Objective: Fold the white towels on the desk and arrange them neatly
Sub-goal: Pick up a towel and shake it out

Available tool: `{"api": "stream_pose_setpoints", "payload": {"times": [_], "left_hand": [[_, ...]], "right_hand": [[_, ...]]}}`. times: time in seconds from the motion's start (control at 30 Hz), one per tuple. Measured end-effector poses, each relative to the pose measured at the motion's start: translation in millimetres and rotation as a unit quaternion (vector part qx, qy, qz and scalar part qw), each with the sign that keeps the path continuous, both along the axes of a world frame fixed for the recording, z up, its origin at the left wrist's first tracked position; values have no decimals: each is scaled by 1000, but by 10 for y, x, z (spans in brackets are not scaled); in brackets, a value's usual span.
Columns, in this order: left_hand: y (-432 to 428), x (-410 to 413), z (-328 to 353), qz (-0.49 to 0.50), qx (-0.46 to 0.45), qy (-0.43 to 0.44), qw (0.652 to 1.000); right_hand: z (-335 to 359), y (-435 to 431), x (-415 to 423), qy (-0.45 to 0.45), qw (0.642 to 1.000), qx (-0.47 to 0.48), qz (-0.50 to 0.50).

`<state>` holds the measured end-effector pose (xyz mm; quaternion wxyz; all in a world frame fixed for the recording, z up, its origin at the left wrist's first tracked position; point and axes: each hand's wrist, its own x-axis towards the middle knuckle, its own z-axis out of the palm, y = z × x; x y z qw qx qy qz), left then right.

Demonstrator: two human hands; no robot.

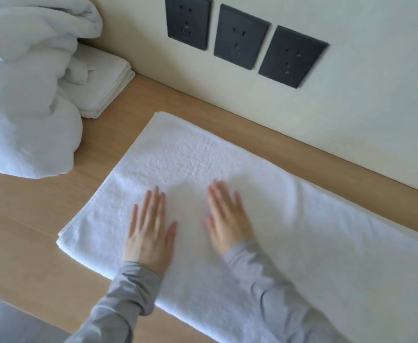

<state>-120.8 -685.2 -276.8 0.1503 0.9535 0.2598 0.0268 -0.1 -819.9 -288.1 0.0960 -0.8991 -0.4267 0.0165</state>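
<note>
A white towel (289, 219), folded lengthwise into a long strip, lies flat across the wooden desk (30, 219) and runs off the right edge of the view. My left hand (151, 231) rests palm down on it near its left end, fingers straight. My right hand (225, 216) lies flat on the towel beside it, fingers straight and slightly blurred. A crumpled heap of white towels (22, 95) sits at the far left. Behind the heap, a neatly folded stack of white towels (106, 80) rests against the wall.
Three dark wall sockets (242, 35) are set in the cream wall just behind the desk. The desk's front edge runs along the lower left, with a grey surface (5, 323) below it. Grey sleeves cover both forearms.
</note>
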Motion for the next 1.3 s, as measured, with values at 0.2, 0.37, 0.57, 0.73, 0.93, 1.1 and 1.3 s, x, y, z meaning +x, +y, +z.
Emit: {"api": "stream_pose_setpoints", "payload": {"times": [0.2,0.37,0.57,0.73,0.93,1.1,1.3], "left_hand": [[-395,-101,-123,-28,7,36,999],[-417,-66,-176,-16,28,48,998],[-465,-58,-170,-8,35,45,998],[-1151,93,-27,-70,-19,8,997],[-2173,196,68,-206,-61,-22,976],[-2785,-11,106,-427,-43,-29,903],[-2989,38,77,-533,45,44,844]], "right_hand": [[-78,-722,-229,21,988,-70,137],[-32,-1675,1041,1,986,-125,-106],[-93,-1849,1337,-2,962,-166,-219],[96,-1592,146,3,996,-7,-90],[307,-2395,-268,16,978,80,-194],[372,-3588,-177,70,809,236,-534],[218,-3832,-136,297,625,466,-552]]}}
